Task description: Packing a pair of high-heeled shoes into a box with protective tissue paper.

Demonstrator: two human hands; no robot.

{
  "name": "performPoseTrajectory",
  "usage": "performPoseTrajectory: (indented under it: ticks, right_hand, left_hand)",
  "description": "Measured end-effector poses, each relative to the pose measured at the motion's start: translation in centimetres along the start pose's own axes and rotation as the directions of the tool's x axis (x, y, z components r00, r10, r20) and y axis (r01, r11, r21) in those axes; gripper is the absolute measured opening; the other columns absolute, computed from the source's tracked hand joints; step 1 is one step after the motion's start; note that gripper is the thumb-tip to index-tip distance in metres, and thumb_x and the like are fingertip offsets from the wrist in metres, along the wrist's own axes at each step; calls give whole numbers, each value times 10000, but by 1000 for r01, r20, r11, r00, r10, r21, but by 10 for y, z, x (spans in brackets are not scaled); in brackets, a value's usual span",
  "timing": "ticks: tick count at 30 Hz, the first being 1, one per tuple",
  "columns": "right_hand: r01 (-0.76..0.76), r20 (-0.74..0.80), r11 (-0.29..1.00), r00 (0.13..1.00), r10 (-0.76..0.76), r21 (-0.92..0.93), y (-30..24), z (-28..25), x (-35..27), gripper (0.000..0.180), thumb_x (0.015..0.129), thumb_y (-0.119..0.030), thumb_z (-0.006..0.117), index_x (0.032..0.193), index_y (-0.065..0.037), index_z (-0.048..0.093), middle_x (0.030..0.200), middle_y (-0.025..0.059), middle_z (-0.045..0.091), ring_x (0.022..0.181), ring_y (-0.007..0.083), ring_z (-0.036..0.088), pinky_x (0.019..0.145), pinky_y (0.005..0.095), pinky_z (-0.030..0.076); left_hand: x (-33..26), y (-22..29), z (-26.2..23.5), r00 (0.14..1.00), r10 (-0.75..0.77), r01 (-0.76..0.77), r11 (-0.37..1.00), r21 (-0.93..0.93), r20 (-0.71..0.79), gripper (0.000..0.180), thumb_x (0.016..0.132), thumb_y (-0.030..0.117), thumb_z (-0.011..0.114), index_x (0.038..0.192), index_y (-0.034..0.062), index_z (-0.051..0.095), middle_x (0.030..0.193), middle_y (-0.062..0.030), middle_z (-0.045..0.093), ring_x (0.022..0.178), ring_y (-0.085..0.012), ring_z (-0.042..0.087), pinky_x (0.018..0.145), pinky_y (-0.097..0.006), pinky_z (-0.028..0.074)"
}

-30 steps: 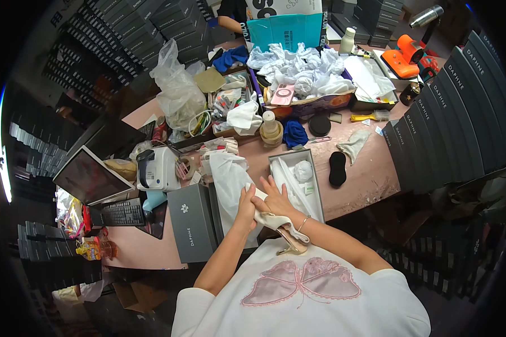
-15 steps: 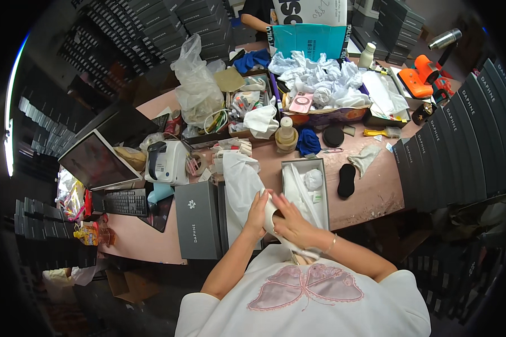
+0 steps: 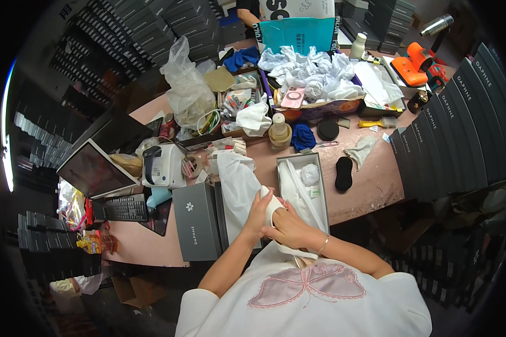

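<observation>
In front of my chest I hold a white shoe (image 3: 270,204), its tip pointing away from me. My left hand (image 3: 256,217) is closed around its left side. My right hand (image 3: 290,228) grips it from the right, with the fingers bent at its opening and partly hidden. Just beyond stands an open grey shoebox (image 3: 328,210) holding a white item, white paper and a round wad (image 3: 310,174). To the left, white tissue paper (image 3: 236,185) spills from another box, beside a dark grey lid (image 3: 193,222).
A monitor (image 3: 98,164), keyboard (image 3: 125,208) and label printer (image 3: 164,165) stand at left. Across the back are a carton of crumpled paper (image 3: 315,73), a plastic bag (image 3: 188,84) and a pump bottle (image 3: 280,132). Stacked shoeboxes (image 3: 450,135) rise at right, near a black insole-shaped pad (image 3: 343,174).
My right hand has lowered from stretched fingers over the shoe to a bent grip at its opening. The left hand keeps its hold. The whole view has shifted slightly.
</observation>
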State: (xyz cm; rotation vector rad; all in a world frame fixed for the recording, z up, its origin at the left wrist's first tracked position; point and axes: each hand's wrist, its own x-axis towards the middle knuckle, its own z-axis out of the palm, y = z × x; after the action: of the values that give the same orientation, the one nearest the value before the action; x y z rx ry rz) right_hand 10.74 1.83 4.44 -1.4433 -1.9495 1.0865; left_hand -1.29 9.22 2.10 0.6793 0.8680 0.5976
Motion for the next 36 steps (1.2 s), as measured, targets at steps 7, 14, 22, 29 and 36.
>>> performPoseTrajectory:
  ticks: [7,14,22,29,36]
  right_hand:
    - [118,-167,887,985,-47,446,6,-25,-70,647,917,-277,561,1435,-4,288,1466,209,312,1368,308,296,1103,443,253]
    - [-70,85,715,996,14,695,-9,-17,-59,723,840,-219,700,1441,-78,323,1301,156,499,1074,225,586,907,344,477]
    - [45,-37,937,999,-35,348,-21,-6,-39,201,823,-185,697,969,-51,669,818,93,609,765,254,607,666,329,478]
    - [49,19,946,998,-58,320,-28,-7,-35,213,818,-185,702,969,-40,665,834,110,626,729,265,607,652,342,481]
    - [61,48,963,996,-76,262,-9,-16,-39,245,804,-206,714,960,-22,668,867,128,651,745,275,623,663,353,489]
  left_hand:
    - [-40,-16,-1,977,-23,-39,958,-285,-214,529,872,269,578,1305,30,390,1120,-144,566,1048,-271,564,914,-426,474]
    - [-6,5,-40,978,208,-124,591,-797,2,410,889,301,592,1172,10,536,1128,-151,615,1025,-271,614,868,-389,533]
    - [11,-37,-24,986,108,109,193,-975,131,330,901,129,554,1184,-38,530,1134,-156,595,1043,-289,604,905,-375,533]
    - [18,-51,-26,932,156,318,74,-945,326,365,918,84,509,1238,-81,453,1084,-162,554,1032,-305,591,883,-382,546]
    - [-26,-19,-10,935,-92,331,568,-754,341,798,865,629,461,1385,33,354,1145,-212,585,1017,-347,597,977,-493,430]
